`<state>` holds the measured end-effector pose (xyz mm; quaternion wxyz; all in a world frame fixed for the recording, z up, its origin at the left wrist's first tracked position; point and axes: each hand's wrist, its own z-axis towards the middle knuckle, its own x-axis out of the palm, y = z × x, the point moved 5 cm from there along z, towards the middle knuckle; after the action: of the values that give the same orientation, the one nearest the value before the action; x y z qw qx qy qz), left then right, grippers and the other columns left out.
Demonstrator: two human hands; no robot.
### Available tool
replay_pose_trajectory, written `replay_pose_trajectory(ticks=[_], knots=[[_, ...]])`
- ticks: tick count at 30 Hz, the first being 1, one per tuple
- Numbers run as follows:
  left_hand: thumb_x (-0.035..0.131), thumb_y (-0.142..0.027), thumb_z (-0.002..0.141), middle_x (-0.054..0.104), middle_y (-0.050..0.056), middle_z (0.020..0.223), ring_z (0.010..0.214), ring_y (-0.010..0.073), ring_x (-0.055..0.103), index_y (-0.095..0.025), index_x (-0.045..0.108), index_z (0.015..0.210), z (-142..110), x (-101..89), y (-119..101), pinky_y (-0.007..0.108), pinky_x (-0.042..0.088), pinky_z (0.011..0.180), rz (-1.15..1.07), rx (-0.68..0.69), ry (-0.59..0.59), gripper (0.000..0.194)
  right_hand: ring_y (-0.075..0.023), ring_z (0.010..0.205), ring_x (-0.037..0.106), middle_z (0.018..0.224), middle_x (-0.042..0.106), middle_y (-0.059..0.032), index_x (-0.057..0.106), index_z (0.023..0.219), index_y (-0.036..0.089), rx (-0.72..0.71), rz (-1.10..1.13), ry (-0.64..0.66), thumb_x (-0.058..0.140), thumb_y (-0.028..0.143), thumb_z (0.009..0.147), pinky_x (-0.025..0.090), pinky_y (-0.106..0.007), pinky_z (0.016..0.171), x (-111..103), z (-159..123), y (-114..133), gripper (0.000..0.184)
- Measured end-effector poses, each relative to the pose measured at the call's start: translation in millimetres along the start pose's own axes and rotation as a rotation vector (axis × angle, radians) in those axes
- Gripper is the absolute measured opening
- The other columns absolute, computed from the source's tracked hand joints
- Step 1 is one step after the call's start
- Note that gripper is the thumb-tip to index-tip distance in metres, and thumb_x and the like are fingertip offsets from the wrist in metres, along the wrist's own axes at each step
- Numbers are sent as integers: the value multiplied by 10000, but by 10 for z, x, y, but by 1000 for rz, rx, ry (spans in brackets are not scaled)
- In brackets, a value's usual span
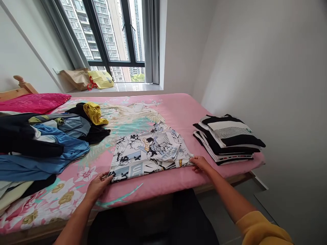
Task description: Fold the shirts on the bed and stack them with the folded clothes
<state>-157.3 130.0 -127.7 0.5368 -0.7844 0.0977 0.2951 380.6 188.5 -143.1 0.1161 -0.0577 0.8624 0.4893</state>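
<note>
A comic-print garment (149, 151) in black, white and pale blue lies partly folded near the front edge of the bed. My left hand (98, 185) pinches its near left corner, fingers closed on the cloth. My right hand (200, 164) grips its near right corner in the same way. Both arms reach forward from the bottom of the view, the right one in a yellow sleeve.
A pink flowered bedsheet (178, 112) covers the bed. A stack of folded black-and-white striped clothes (227, 137) sits at the right. A heap of unfolded blue, black and yellow clothes (48, 143) fills the left. Bags (88, 79) rest on the windowsill; a wall runs along the right.
</note>
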Motion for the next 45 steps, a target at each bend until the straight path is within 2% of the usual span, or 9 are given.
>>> replay_pose_trajectory(ticks=[9,21,26,28,31,35,38,41,45], knots=[[596,-558,681,673,29,685,528,160,573,-150,622,1104,-103,-23,-83,234,369,473,150,67,-94,588,-136,410,555,505,542,24,557,791,174,-88,-312,-154,558,356,791,384,-211,390,-38,24,-86,181],[558,-476,762,687,66,896,858,235,630,-212,616,1086,-191,-44,-95,277,396,682,388,80,-146,422,-202,639,607,694,656,-42,602,785,224,-183,-690,-246,521,447,783,360,-283,542,-70,-3,7,237],[474,-463,833,646,88,971,940,243,593,-183,574,1153,-289,-17,-242,317,421,810,520,276,-302,436,-204,858,586,937,626,-42,572,958,227,-492,-719,-377,495,375,807,414,-283,658,47,-263,234,225],[469,-394,852,639,90,993,976,238,576,-190,616,1081,-374,111,-403,328,410,879,513,472,-340,340,-199,960,555,1013,596,-52,568,983,218,-731,-688,-322,486,291,805,429,-294,805,241,-411,363,208],[475,-307,864,654,84,961,956,217,584,-211,669,933,-550,489,-707,326,426,889,422,725,-204,227,-221,1070,495,1101,560,-80,567,1048,206,-965,-779,-204,484,173,774,379,-331,945,602,-559,536,289],[433,-229,884,665,84,978,931,192,597,-228,670,971,-880,1144,-1187,329,462,852,359,952,108,252,-225,928,552,948,618,-90,610,965,201,-855,-1013,-149,470,156,816,404,-309,828,954,-444,746,209],[419,-197,881,649,79,1104,1080,192,558,-225,638,1070,-1086,1583,-1500,354,420,967,353,1090,305,291,-206,771,594,812,651,-89,606,939,193,-771,-1061,-143,420,228,888,409,-286,722,1103,-299,959,196],[425,-227,883,590,82,1238,1254,212,441,-233,561,1209,-1095,1918,-1675,458,249,1111,437,1129,388,354,-190,745,606,796,659,-87,572,1041,189,-789,-1039,-168,362,259,926,415,-272,721,1199,-236,1139,251],[455,-392,866,361,107,1465,1384,284,228,-241,374,1394,-760,2141,-1688,609,44,1107,609,894,254,555,-191,1022,562,1098,622,-86,506,1189,184,-987,-917,-137,392,193,892,404,-287,903,1294,-299,1111,319]])
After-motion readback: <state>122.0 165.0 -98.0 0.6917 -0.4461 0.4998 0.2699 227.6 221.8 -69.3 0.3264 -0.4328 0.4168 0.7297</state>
